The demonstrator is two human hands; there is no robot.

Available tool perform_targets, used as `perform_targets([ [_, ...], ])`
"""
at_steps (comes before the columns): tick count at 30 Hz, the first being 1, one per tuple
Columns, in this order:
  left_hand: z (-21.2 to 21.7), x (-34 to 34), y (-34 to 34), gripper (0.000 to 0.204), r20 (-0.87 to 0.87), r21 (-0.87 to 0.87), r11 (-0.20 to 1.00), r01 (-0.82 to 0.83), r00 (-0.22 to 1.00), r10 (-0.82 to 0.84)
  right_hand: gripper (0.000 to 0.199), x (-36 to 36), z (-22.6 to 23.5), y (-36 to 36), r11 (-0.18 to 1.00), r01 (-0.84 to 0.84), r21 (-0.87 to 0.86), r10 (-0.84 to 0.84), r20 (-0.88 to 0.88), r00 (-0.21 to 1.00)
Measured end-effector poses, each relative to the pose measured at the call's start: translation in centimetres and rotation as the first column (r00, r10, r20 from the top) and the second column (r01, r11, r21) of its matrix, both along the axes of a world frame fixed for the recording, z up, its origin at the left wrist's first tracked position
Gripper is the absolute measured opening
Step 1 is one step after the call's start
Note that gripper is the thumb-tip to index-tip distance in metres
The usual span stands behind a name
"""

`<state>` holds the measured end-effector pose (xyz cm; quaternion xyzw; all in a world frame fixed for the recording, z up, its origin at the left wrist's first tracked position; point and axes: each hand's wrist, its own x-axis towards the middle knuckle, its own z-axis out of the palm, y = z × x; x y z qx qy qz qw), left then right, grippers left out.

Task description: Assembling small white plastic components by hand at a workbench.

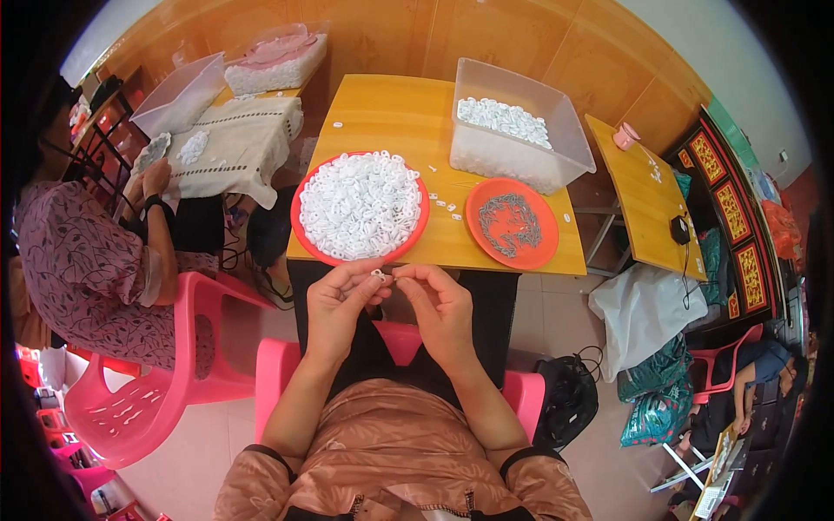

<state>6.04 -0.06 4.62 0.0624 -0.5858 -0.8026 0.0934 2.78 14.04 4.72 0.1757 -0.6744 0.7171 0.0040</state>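
Note:
My left hand (340, 306) pinches a small white plastic piece (377, 273) between thumb and finger, just off the table's near edge. Close beside it, my right hand (440, 314) has thumb and forefinger pressed together; whatever is between them is too small to make out. Beyond my hands a red plate (299, 227) is heaped with similar white plastic pieces (360, 204). To its right lies an orange-red plate (479, 201) with a loose pile of thin grey metal pieces (511, 227). A few loose white pieces (452, 208) are scattered between the two plates.
A clear plastic bin (521, 165) partly filled with white pieces stands at the back right of the yellow table (391, 108). On the left, another person (95, 260) sits at a cloth-covered table (248, 148). A black bag (566, 404) lies on the floor at right.

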Motion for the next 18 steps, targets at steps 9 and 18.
perform_targets([
  [9, 0.8, 0.5, 0.7, 0.023, -0.038, -0.023, 0.999, 0.048, 0.998, -0.049, 0.008, 0.3, 0.9, -0.1, 0.999, 0.006, 0.043, -0.005, -0.019, 1.000],
  [18, 1.1, 1.0, 0.6, 0.022, -0.044, -0.021, 0.999, 0.026, 0.999, -0.027, 0.008, 0.6, 1.5, 0.0, 0.998, -0.046, 0.048, 0.046, -0.008, 0.999],
])
